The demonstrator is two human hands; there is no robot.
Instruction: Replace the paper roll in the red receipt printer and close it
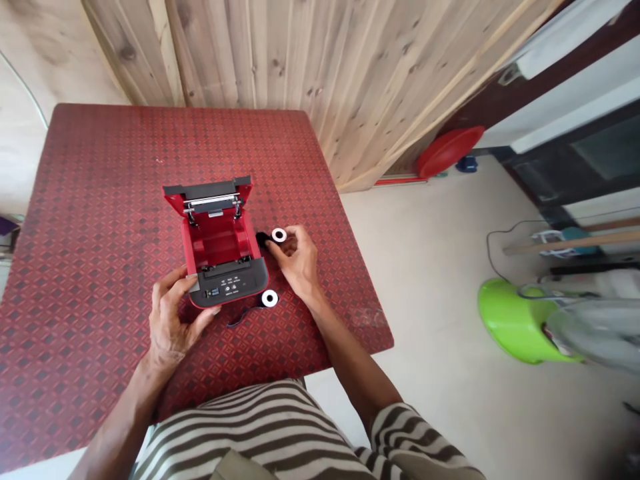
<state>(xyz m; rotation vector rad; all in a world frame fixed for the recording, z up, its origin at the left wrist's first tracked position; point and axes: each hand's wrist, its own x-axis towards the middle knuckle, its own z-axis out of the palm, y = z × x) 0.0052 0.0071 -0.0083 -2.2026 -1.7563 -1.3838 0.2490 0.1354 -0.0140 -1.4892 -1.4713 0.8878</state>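
Observation:
A red and black receipt printer (220, 243) sits on the table with its lid (210, 193) raised and its red paper bay showing, with no roll in it. My left hand (173, 317) grips the printer's front left corner, thumb at the front edge and fingers along the side. To the printer's right, my right hand (297, 263) is closed on a small paper roll (279, 235) with a white end and dark core; a black strip reaches from it towards the printer. A second paper roll (270, 298) lies by the printer's front right corner, its dark strip trailing left.
The table (110, 160) has a red patterned cover and stands near a wooden plank wall (280, 53). On the floor at the right are a green tub (515, 320) and a red basin (447, 150) leaning by the wall. A cable runs near the tub.

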